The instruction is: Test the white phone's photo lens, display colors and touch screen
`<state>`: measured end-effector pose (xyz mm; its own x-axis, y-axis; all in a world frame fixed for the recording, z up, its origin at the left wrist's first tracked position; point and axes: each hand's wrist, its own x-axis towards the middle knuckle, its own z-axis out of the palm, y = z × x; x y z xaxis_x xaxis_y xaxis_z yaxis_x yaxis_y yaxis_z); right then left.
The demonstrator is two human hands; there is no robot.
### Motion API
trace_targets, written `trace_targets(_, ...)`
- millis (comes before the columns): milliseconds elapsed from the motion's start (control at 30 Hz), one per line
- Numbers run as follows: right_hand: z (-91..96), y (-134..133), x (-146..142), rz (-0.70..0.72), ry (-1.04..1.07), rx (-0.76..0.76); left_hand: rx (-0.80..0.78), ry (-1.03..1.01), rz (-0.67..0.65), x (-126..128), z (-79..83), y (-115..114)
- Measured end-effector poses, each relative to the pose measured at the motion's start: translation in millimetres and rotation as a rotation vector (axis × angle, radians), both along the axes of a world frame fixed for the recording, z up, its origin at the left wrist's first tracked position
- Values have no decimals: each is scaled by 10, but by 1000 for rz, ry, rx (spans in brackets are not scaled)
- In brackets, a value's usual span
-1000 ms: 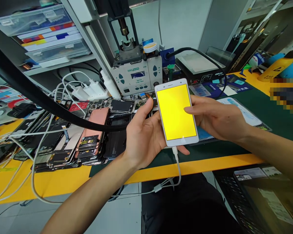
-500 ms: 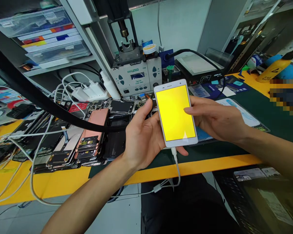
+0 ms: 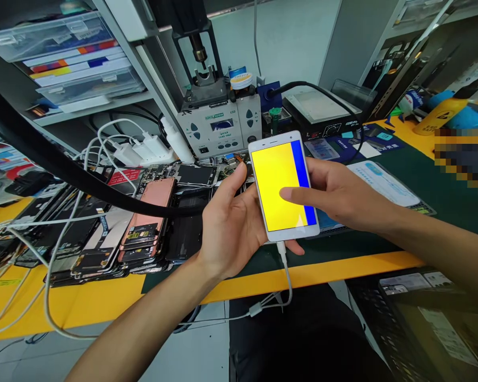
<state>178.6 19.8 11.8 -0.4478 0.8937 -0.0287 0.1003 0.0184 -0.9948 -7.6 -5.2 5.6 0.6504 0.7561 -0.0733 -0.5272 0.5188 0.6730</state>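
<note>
A white smartphone (image 3: 279,192) is held upright, tilted slightly, above the bench edge. Its screen shows a large yellow area with a blue strip along the right. My left hand (image 3: 233,228) supports the phone from behind on its left side, thumb pointing up and off the screen, fingertips showing past the lower edge. Around the phone's right side is my right hand (image 3: 338,191); its thumb lies over the yellow area and its other fingers are partly hidden behind the phone. A white charging cable (image 3: 286,262) is plugged into the bottom.
Stacked phone parts (image 3: 143,228) lie at the left, crossed by white cables and a thick black hose (image 3: 103,183). Behind the phone stands a grey rework station (image 3: 219,127). A yellow bottle (image 3: 442,114) is at the far right. The yellow bench edge (image 3: 342,271) runs below my hands.
My right thumb has slid left across the screen. A blue strip has appeared at the right of the formerly all-yellow display. My left hand keeps its hold.
</note>
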Motion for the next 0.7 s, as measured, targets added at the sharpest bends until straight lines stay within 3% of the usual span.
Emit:
trace_targets(200, 0, -7, -10, 17, 25, 25, 6, 9, 1, 9, -1, -3)
trace_targets(433, -21, 10, 21, 71, 213, -126, 37, 26, -5, -7, -3, -7)
trace_targets(700, 7, 5, 8, 66, 268, -166, 31, 30, -9, -4, -11, -4)
